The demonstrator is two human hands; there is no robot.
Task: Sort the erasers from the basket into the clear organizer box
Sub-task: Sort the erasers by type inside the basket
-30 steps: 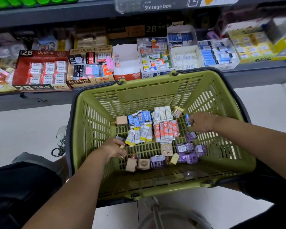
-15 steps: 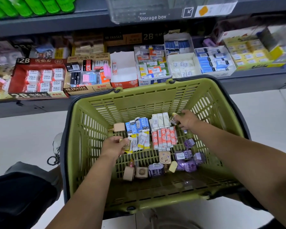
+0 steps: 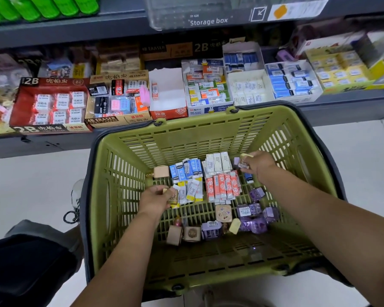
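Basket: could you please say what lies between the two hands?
Blue erasers, white erasers and orange erasers lie between left hand and right hand, per head view.

One basket (image 3: 124, 196) is seen. Two hands are counted in it: one small eraser (image 3: 173, 197) is held in the left hand (image 3: 155, 200), at least one in the right hand (image 3: 258, 165). Three white erasers (image 3: 217, 162) are counted atop their stack, about four blue erasers (image 3: 187, 170), about five orange erasers (image 3: 223, 187), about five purple packs (image 3: 253, 224). One storage box (image 3: 186, 9) is seen.
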